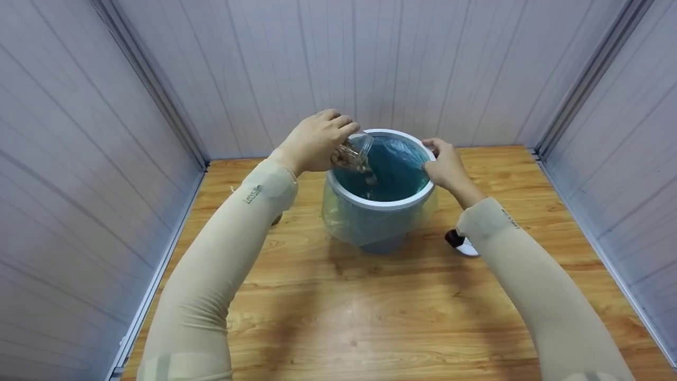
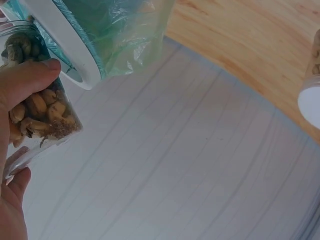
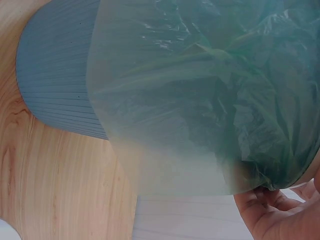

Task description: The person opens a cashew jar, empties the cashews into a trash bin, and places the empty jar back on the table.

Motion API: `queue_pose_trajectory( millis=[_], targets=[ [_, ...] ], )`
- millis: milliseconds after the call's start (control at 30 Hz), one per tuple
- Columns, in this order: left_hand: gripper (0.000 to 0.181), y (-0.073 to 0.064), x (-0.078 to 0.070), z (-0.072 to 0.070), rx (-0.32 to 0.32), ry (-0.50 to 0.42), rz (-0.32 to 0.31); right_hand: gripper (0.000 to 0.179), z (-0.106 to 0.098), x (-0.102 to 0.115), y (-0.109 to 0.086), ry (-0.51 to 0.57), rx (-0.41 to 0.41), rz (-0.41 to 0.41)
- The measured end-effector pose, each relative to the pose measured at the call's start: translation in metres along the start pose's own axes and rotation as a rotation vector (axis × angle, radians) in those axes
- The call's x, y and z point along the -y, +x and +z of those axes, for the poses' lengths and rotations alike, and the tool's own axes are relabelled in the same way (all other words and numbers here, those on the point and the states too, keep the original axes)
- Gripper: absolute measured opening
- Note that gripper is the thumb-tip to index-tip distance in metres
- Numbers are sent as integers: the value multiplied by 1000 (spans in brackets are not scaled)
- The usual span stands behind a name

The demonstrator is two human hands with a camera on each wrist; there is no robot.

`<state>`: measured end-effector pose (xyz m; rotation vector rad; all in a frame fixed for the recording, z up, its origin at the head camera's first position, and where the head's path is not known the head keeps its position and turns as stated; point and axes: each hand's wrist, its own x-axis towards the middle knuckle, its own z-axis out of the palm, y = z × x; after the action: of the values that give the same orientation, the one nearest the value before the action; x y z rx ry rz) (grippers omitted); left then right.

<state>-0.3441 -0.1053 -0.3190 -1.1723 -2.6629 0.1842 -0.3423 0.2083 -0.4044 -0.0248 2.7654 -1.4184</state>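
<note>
My left hand grips a clear jar, tilted with its mouth over the inside of a trash bin. Brown, nut-like pieces fill much of the jar, and some show below its mouth in the head view. A thin green trash bag lines the bin and hangs down outside it, under a white rim ring. On the bin's right side, my right hand holds the rim and the bag there, thumb inside and fingers outside.
Wooden flooring lies under the bin, with pale panel walls behind and at both sides. A black-and-white object sits beside my right sleeve, partly covered. A white-lidded jar shows at the left wrist view's right edge.
</note>
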Motion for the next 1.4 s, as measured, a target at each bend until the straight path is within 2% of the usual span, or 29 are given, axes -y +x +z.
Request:
queue_pose_trajectory(
  millis=[267,467,1133,1400],
  targets=[
    [81,-2,1,-3,23,-8,-7,64,2,-1,3,13,-5,-31],
    [80,-1,2,-3,31,16,-8,63,2,0,4,14,2,-26],
    [73,0,2,-8,27,116,54,64,2,1,4,2,-1,-20],
    [76,2,-1,-7,53,120,54,63,2,1,3,4,-6,-4]
  ],
)
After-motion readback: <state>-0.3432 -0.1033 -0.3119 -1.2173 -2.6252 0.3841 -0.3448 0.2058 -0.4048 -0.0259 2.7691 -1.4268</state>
